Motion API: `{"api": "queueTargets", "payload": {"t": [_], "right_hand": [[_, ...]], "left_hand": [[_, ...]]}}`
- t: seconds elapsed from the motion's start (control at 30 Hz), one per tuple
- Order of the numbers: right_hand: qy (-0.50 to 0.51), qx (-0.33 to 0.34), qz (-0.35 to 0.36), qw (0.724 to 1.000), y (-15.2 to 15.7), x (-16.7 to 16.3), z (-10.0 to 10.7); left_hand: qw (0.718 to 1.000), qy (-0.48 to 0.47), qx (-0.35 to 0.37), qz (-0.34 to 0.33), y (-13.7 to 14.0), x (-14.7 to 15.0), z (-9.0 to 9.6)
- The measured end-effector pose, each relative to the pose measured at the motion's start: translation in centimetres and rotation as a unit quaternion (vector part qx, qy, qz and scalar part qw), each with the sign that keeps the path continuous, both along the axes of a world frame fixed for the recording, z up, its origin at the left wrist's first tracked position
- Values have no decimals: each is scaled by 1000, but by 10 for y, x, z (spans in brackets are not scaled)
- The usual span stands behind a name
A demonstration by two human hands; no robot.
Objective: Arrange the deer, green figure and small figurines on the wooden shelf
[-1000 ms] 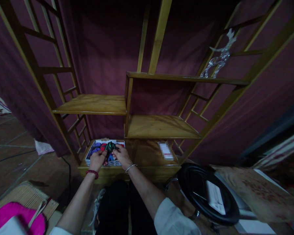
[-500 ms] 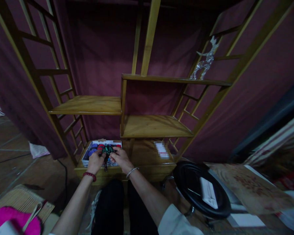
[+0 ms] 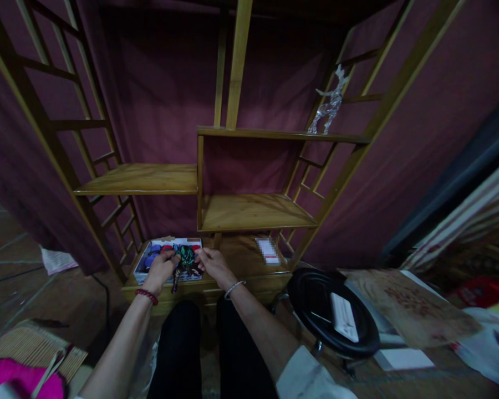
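Two hands [image 3: 163, 270] [image 3: 214, 266], green bundle [image 3: 186, 255] between, box rim [image 3: 142, 276] beneath

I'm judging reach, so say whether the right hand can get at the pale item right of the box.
Probably yes: nothing visible stands between the right hand and the pale item on the bottom shelf.
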State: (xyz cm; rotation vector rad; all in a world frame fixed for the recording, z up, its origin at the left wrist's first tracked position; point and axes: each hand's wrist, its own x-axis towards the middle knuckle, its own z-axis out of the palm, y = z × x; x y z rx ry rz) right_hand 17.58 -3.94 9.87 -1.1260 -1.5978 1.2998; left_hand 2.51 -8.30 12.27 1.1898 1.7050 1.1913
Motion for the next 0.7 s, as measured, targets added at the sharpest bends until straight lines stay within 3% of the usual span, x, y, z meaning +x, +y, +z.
{"api": "queueTargets", "payload": {"t": [0.13, 0.3, 0.47, 0.7], "right_hand": [[7, 92, 9, 996, 2, 13, -5], [50, 52, 69, 995, -9, 27, 5], [72, 23, 64, 995, -20, 39, 16], [94, 11, 67, 993, -26, 55, 20]], "left_hand": [[996, -74, -25, -40, -3, 11, 11], [986, -144, -37, -73, -4, 23, 20], [983, -166, -38, -68, -3, 32, 23], [980, -156, -41, -115, -2, 46, 35]]}}
